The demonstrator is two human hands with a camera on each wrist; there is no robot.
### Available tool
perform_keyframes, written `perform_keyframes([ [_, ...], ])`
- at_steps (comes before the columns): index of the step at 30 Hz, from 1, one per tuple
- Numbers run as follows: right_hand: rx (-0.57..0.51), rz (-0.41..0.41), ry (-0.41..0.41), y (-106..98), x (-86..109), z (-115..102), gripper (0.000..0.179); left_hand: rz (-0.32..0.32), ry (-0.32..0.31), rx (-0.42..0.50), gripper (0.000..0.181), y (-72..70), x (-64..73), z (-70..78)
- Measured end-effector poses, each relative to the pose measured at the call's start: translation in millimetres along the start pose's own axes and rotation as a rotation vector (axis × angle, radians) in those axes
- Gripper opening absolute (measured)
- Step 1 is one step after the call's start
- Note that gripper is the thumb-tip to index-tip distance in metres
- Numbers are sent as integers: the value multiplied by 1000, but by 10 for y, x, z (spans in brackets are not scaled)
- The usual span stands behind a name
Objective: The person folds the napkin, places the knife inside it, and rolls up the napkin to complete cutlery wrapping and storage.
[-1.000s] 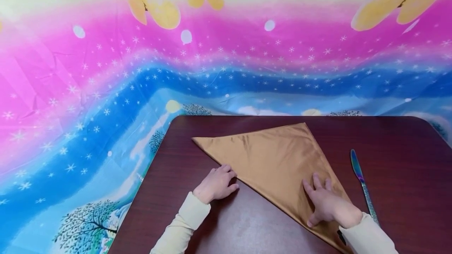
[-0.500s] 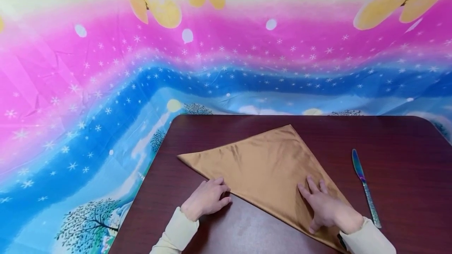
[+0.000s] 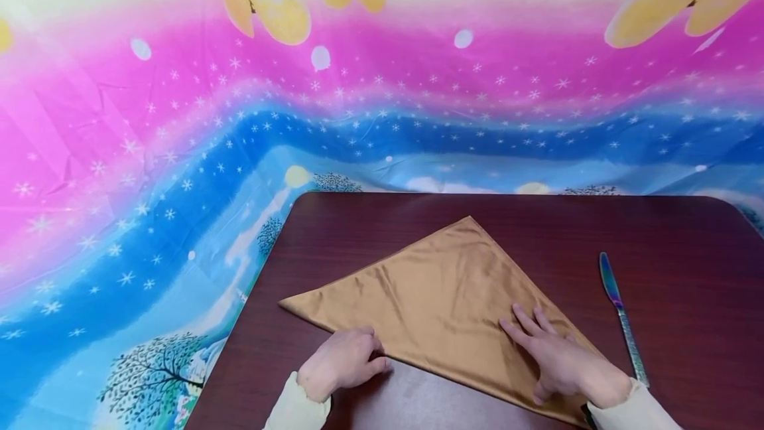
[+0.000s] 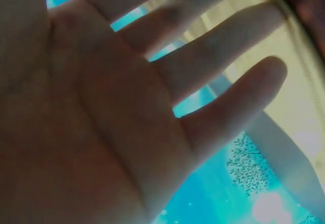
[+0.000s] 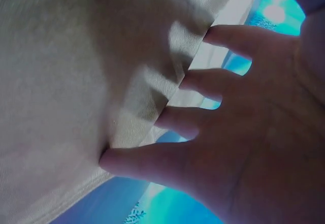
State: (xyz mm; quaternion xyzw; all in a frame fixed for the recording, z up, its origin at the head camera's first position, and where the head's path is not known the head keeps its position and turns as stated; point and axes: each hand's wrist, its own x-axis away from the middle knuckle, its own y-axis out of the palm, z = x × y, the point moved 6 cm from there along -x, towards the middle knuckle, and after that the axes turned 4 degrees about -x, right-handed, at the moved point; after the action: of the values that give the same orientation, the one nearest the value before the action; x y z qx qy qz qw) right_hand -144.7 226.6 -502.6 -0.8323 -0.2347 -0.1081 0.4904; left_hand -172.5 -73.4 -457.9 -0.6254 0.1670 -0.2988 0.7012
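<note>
Gold cloth (image 3: 430, 310) lay on the dark red table (image 3: 686, 284), roughly triangular, one corner toward the far edge, another pointing left, the long side nearest you. Your right hand (image 3: 561, 358) rested on its right part, fingers spread wide and extended, fingertips touching the fabric, nothing gripped. Your left hand (image 3: 343, 360) was at the near long edge, left of middle; the wrist view showed its fingers apart and nearly straight, meeting the cloth. Whether your left thumb touched fabric or table, could not tell. Knife (image 3: 622, 317) lay right of the cloth, near your right wrist.
</note>
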Motion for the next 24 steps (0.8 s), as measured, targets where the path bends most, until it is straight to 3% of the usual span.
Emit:
perform_keyframes([
  [2, 6, 13, 8, 3, 23, 8, 119, -1, -6, -5, 21, -5, 0, -10],
  [5, 65, 79, 12, -10, 71, 4, 112, 47, -17, -32, 21, -14, -29, -69],
  [9, 122, 145, 40, -10, 122, 4, 107, 125, -89, -43, 30, 18, -94, -237],
  [12, 119, 144, 81, 21, 139, 20, 105, 113, -144, -17, 43, 99, -146, -356],
  [17, 104, 151, 125, 60, 125, 39, 109, 53, -177, 50, 57, 242, -199, -481],
  [24, 59, 127, 142, 63, 75, 67, 118, 83, -196, 94, 69, 302, -252, -594],
])
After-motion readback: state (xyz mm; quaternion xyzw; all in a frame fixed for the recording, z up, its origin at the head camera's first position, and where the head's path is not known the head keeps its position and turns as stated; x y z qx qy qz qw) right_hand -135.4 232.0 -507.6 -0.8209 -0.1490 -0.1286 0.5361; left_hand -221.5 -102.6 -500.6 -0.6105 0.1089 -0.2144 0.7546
